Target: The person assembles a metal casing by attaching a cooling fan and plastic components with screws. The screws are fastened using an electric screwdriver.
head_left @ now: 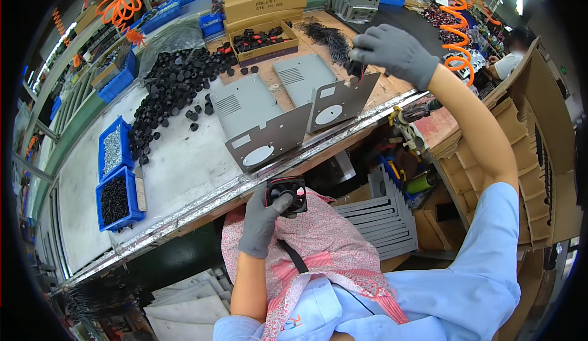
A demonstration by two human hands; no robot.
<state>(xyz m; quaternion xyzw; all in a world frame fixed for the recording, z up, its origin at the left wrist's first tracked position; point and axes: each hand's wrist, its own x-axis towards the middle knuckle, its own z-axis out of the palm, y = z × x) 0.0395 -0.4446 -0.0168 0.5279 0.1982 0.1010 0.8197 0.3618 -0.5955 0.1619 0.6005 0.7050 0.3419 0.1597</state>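
Near the table's front edge, my left hand [257,221] in a grey glove is closed around a square black cooling fan [296,189] with a red wire along it. My right hand [398,54], gloved too, is raised at the far right with its fingers closed on a small black part [354,68], whose exact kind I cannot make out. It hangs just above a grey bent metal panel [349,99] with a round opening and vent slots. A similar panel [269,138] stands left of it, reaching to the table edge.
Many black caps [165,90] lie heaped on the table. Blue bins hold silvery pieces [112,150] and black screws [115,200]. Behind the panels are an open carton [269,50] of black-and-red parts and black wires [327,40]. Cardboard [527,176] stands at right; flat panels [380,218] are stacked below.
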